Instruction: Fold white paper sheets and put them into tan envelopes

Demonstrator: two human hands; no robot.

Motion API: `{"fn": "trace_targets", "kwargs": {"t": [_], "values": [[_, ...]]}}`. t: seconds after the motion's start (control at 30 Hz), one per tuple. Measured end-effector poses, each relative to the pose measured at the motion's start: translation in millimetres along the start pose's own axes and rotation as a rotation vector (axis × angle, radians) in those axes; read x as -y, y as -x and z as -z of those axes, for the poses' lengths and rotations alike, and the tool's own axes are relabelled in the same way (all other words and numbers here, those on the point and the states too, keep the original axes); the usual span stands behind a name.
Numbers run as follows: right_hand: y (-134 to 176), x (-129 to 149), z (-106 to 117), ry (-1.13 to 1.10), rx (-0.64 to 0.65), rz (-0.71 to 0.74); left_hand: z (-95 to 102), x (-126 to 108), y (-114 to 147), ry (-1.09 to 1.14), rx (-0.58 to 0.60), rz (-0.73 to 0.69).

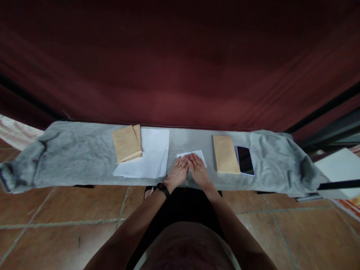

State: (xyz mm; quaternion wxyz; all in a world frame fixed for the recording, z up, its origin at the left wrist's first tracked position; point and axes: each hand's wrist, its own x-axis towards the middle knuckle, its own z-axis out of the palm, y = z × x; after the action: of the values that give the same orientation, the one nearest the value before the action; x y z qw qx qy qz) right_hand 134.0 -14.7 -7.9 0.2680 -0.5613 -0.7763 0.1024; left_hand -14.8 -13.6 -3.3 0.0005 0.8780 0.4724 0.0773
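lying flat beneath both hands, a small white paper [201, 153] sits at the middle of the grey cloth [194, 138], its upper edge and right corner showing past the fingers. the left hand [180, 168] and right hand [197, 167] rest on it side by side, fingers stretched out and closed on nothing that shows; whether the thumbs pinch an edge, i cannot tell. the work on this piece seems partway: it is laid out and under the palms, but any crease is covered. to the left, larger white sheets [153, 150] lie flat in a loose stack, apparently unworked, with two brown paper packets [126, 144] overlapping their left edge. to the right lies another brown packet [225, 154], with a dark-screened phone [245, 160] just beside it. a faint reddish mark on the left packets is too blurred to read; no brand or label is legible.
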Motion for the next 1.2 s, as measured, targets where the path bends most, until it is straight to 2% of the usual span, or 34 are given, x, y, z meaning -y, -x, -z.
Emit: {"fn": "trace_targets", "kwargs": {"t": [0.13,0.37,0.8,1.0,1.2], "values": [[-7,-5,-3,0.161,0.068,0.010,1.8,5,1,-0.002,-0.002,-0.037],[-10,-20,3,0.314,0.080,0.037,4.1,3,0,0.008,-0.003,-0.020],[-3,-26,5,0.324,-0.013,-0.032,8.5,2,-1,0.009,0.060,-0.005],[-7,-15,-1,0.196,0.054,0.078,6.9,0,-1,-0.016,0.032,-0.014],[-9,-11,-6,0.198,0.078,0.058,7.5,-3,0,-0.037,0.019,-0.010]]}}
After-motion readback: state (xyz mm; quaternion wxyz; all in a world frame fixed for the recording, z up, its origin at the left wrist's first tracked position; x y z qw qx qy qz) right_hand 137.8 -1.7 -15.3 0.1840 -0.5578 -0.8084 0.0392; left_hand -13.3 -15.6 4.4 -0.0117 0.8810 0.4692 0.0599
